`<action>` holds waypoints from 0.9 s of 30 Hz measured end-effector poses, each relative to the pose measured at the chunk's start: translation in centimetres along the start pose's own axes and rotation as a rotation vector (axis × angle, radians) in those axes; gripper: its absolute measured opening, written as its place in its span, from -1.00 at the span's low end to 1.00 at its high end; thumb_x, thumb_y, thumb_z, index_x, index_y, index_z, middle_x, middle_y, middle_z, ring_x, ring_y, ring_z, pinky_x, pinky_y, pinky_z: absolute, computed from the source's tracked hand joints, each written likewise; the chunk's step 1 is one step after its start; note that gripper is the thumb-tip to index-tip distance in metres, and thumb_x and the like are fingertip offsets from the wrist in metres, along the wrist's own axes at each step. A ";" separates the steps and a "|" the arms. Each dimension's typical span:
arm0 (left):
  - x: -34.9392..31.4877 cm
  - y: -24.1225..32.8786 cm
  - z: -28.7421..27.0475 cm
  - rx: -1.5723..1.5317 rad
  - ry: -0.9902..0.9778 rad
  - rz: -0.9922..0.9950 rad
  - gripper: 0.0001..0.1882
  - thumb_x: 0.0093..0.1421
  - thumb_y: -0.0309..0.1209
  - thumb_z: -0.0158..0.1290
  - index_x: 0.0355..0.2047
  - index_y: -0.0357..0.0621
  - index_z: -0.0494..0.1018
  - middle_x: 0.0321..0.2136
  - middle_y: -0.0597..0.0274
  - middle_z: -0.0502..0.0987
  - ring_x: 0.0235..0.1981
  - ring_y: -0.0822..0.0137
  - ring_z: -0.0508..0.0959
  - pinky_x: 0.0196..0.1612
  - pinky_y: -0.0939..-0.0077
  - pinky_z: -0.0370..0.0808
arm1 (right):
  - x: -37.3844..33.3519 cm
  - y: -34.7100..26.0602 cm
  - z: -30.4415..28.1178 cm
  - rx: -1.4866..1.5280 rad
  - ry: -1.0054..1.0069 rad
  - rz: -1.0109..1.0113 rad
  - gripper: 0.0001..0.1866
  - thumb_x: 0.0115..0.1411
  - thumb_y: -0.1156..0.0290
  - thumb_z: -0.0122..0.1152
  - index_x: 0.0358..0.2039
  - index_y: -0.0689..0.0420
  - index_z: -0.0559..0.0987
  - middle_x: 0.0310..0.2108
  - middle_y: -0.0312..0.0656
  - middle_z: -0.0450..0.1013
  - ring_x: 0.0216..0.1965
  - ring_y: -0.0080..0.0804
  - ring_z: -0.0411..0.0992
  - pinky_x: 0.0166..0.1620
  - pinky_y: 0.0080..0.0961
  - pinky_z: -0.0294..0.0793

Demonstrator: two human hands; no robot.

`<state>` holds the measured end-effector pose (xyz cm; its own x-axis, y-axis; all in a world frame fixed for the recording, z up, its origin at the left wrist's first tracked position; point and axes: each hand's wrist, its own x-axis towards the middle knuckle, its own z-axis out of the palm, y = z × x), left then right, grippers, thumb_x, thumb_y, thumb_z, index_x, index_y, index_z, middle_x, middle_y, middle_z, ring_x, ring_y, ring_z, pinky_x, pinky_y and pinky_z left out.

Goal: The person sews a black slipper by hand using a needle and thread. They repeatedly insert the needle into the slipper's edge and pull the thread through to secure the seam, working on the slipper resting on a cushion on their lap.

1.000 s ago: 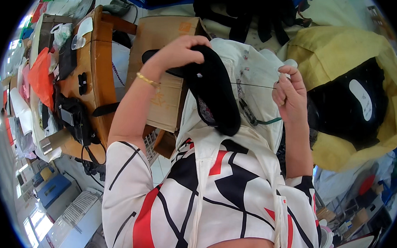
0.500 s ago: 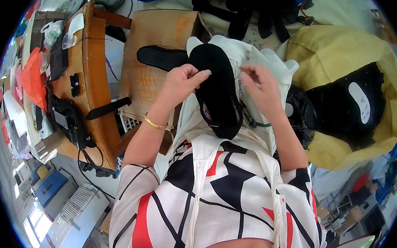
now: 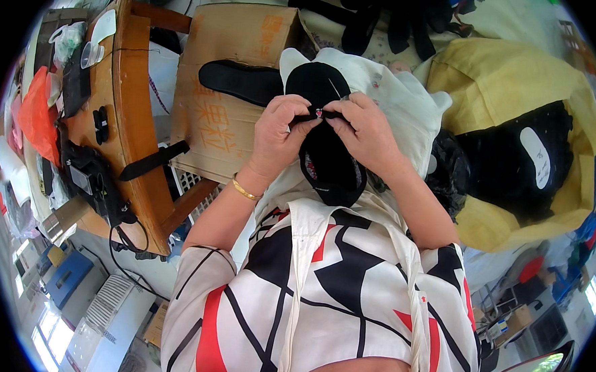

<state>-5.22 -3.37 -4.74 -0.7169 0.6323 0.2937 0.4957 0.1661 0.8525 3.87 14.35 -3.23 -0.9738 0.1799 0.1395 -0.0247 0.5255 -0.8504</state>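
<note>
A black cloth shoe (image 3: 331, 188) lies lengthwise on the white cloth (image 3: 400, 100) over my lap. Inside its opening a patterned lining shows. My left hand (image 3: 281, 128) and my right hand (image 3: 368, 132) meet over the middle of the shoe, both closed, pinching the black fabric edge between thumbs and fingers. Between the fingertips shows a small bright, colourful spot (image 3: 320, 113). A thin pale sliver, like a needle (image 3: 335, 88), sticks up by my right fingers. Left of the shoe, a black shoe sole (image 3: 239, 82) rests on a cardboard box (image 3: 206, 137).
A wooden table (image 3: 130, 103) at left bears a black bag (image 3: 93, 175), an orange plastic bag (image 3: 41, 115) and a black strap overhanging its edge (image 3: 154, 161). On the right, a yellow sack (image 3: 499, 68) holds black pieces and a white insole-shaped piece (image 3: 535, 158). Black strips (image 3: 360, 31) lie beyond.
My right hand has come in from the right to meet my left hand at the shoe. Both now pinch its fabric, and the thin pale sliver has come into sight.
</note>
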 end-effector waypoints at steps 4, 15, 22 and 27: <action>-0.5 -0.1 0.1 0.035 0.033 0.024 -0.80 0.11 -0.59 0.26 -0.28 -0.23 0.47 -0.29 0.14 0.58 -0.35 0.40 0.54 -0.29 0.57 0.49 | 0.2 -0.5 -0.1 -0.004 0.011 -0.002 -0.83 0.10 0.52 0.26 -0.24 0.16 0.59 -0.40 -0.10 0.41 -0.31 -0.09 0.41 -0.26 -0.27 0.42; -2.4 1.2 2.1 -0.201 0.091 -0.415 -0.80 0.19 -0.40 0.25 -0.36 -0.22 0.44 -0.57 0.35 0.43 -0.54 0.57 0.35 -0.47 0.66 0.35 | 0.2 -0.1 -0.2 -0.089 -0.056 0.011 -0.87 0.13 0.41 0.24 -0.30 0.14 0.58 -0.40 -0.10 0.42 -0.30 -0.08 0.43 -0.28 -0.25 0.43; -0.3 0.9 1.1 -0.510 0.026 -0.642 -0.78 0.23 -0.36 0.22 -0.38 -0.17 0.40 -0.56 0.46 0.44 -0.59 0.68 0.30 -0.54 0.75 0.27 | 0.9 -0.8 -1.4 -0.028 -0.196 0.215 -0.73 0.16 0.20 0.25 -0.41 0.17 0.57 -0.44 -0.04 0.45 -0.30 -0.04 0.46 -0.28 -0.20 0.44; 1.0 0.8 0.7 -0.576 0.018 -0.708 -0.76 0.26 -0.30 0.20 -0.40 -0.09 0.37 -0.61 0.41 0.47 -0.70 0.68 0.32 -0.66 0.79 0.22 | -1.1 -2.1 -2.1 -0.399 -0.207 0.128 -0.72 0.12 0.22 0.28 -0.56 0.15 0.52 -0.50 -0.14 0.43 -0.37 -0.11 0.46 -0.35 -0.22 0.45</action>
<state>-5.20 -2.10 -4.02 -0.7704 0.5135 -0.3779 -0.3811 0.1042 0.9186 5.44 14.79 -0.50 -0.9890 0.1154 -0.0925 0.1478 0.7961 -0.5868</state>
